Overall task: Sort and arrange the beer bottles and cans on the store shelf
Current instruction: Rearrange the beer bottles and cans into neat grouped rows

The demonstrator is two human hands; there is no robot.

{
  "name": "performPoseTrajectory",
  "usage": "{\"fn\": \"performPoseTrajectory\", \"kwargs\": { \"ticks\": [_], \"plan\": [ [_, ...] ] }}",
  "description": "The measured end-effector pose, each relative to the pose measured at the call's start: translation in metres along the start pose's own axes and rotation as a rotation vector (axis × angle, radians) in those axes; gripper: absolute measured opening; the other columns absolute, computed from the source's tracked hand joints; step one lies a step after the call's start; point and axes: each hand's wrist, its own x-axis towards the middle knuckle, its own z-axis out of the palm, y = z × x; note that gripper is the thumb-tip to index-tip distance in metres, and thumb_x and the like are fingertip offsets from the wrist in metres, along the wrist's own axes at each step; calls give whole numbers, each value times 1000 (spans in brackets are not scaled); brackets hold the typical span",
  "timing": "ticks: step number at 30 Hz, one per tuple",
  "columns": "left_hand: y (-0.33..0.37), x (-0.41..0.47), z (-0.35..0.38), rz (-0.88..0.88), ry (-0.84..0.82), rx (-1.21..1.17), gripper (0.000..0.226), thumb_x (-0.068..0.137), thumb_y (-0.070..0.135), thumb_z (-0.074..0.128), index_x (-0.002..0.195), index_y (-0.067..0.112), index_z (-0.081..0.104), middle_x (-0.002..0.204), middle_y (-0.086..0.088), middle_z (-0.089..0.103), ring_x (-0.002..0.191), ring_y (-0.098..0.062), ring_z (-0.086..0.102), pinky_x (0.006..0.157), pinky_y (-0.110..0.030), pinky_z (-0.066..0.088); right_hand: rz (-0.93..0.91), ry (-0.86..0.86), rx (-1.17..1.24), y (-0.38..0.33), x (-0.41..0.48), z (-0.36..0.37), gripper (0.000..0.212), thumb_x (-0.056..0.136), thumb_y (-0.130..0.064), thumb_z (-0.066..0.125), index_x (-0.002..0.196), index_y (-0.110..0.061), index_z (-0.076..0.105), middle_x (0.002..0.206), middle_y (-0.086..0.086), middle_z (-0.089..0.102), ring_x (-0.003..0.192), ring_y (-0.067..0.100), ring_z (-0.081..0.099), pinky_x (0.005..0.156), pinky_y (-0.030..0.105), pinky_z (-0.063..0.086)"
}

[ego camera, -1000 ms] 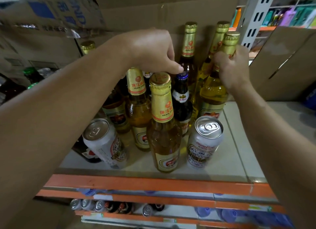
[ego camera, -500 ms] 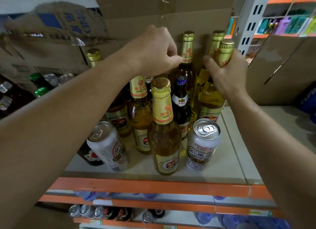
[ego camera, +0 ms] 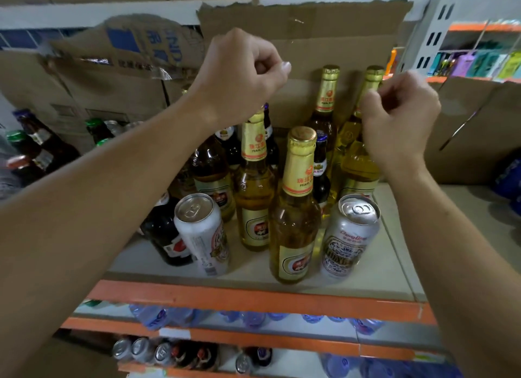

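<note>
Count time on the shelf [ego camera: 394, 253]. There are two cans at the front edge, the left can [ego camera: 201, 231] and the right can [ego camera: 352, 236], and the front bottle [ego camera: 294, 217] stands between them, close to the right can. That bottle is pale gold with a gold foil top. Four such foil tops show in all: the front bottle, the second bottle [ego camera: 253, 197] just behind and to its left, the back bottle [ego camera: 327, 95] against the cardboard box [ego camera: 338, 25], and the corner bottle [ego camera: 372, 78] beside it. A fifth pale one, the hidden-neck bottle [ego camera: 356, 166], has its top behind the right hand [ego camera: 400, 118]. There is also an amber bottle [ego camera: 211, 174] under the left forearm, a blue-capped dark bottle [ego camera: 321, 163] tucked in the middle, and a dark bottle [ego camera: 166, 234] behind the left can.

Now the hands. The left hand [ego camera: 239, 78] is up above the cluster with its fingers [ego camera: 270, 64] curled into a loose fist around nothing, well clear of the caps below. The right hand's fingers [ego camera: 377, 101] are curled too, right against the corner bottle's neck and over the hidden-neck bottle. That hand is blurred, so I cannot tell whether it grips either one.
</note>
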Motion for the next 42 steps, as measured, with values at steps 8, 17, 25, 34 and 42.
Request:
{"fn": "performPoseTrajectory", "kwargs": {
  "ticks": [8, 17, 25, 34, 42],
  "plan": [
    [-26, -32, -37, -25, -42, -27, 29, 94, 28, 58, 79, 9, 73, 63, -3, 65, 56, -2, 53, 54, -7, 41, -23, -53, 328, -75, -15, 13, 21, 80, -13, 57, 61, -18, 49, 60, 22, 58, 49, 33, 58, 44, 46, 44],
    [-64, -75, -83, -17, -207, -46, 29, 94, 29, 60, 65, 26, 63, 55, 5, 58, 49, -2, 51, 50, -12, 39, -15, 143, 289, -123, -54, 32, 20, 79, -15, 58, 64, -25, 50, 66, 25, 56, 61, 47, 55, 50, 52, 43],
    [-97, -108, -114, -42, -287, -87, 27, 94, 26, 60, 75, 11, 72, 52, 0, 57, 43, -4, 47, 46, -8, 35, -27, -52, 174, -167, -102, 71, 14, 77, -21, 58, 64, -24, 53, 62, 15, 61, 58, 38, 60, 52, 51, 48],
    [-119, -142, -113, -39, -483, -191, 30, 95, 27, 58, 74, 9, 70, 57, -2, 59, 47, -6, 49, 47, -12, 35, 51, 27, 221, -171, -142, 68, 14, 80, -16, 58, 67, -9, 58, 60, 15, 60, 53, 43, 57, 45, 50, 45],
    [-68, -144, -53, 48, -663, -305, 35, 95, 30, 58, 65, 13, 65, 53, -3, 57, 46, -6, 45, 47, -16, 35, 129, 273, 127, -129, -136, 22, 21, 80, -21, 64, 85, -30, 45, 75, -11, 49, 63, -2, 48, 62, 20, 41]
  ]
}}
